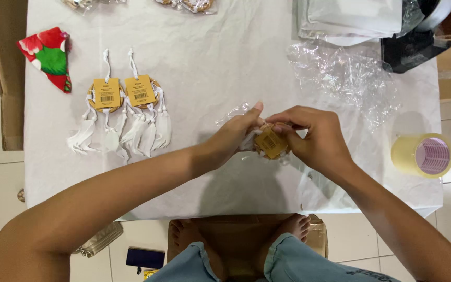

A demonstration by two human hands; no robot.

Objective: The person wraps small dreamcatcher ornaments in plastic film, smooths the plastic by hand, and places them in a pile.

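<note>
Both of my hands meet over the middle of the white-covered table point(210, 68). My left hand point(233, 134) and my right hand point(313, 137) together grip a small white dreamcatcher with a tan card tag point(270, 142), partly wrapped in a clear plastic sleeve point(232, 113). Most of the dreamcatcher is hidden by my fingers. Two more white dreamcatchers with tan tags point(123, 112) lie flat side by side to the left, feathers pointing toward me.
A roll of yellowish tape point(424, 155) sits at the right edge. Crumpled clear plastic point(348, 75) lies at the back right, beside a black tape dispenser point(412, 44) and white bags point(348, 18). A red and green cloth point(48, 55) lies far left. A dark phone point(145, 258) rests on the floor.
</note>
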